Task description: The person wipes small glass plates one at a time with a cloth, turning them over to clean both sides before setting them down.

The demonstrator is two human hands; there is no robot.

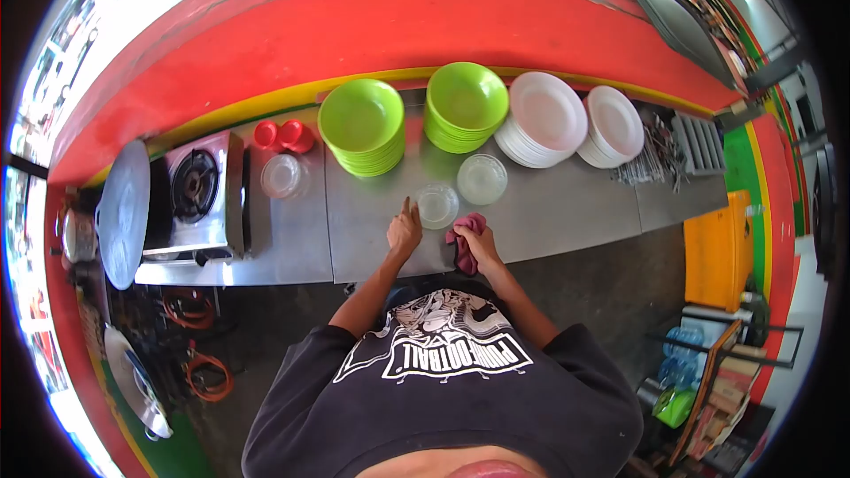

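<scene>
My left hand (405, 230) is over the steel counter, fingers stretched out and apart, with the fingertips right at the rim of a clear glass bowl (436, 207). A crumpled maroon cloth (467, 257) is bunched in my right hand (482, 245), close to the counter's front edge. Just beyond the cloth stands a second stack of clear bowls (482, 180). Behind these bowls rise two tall stacks of lime-green bowls, one on the left (363, 119) and one on the right (467, 99).
Stacked white plates (544, 115) and smaller white plates (613, 127) stand back right, beside loose cutlery (651, 155) and a grey divided rack (699, 146). Leftward on the steel counter (372, 248) are clear dishes (283, 177), red cups (285, 135) and a gas stove (195, 186). A red wall (398, 26) runs behind.
</scene>
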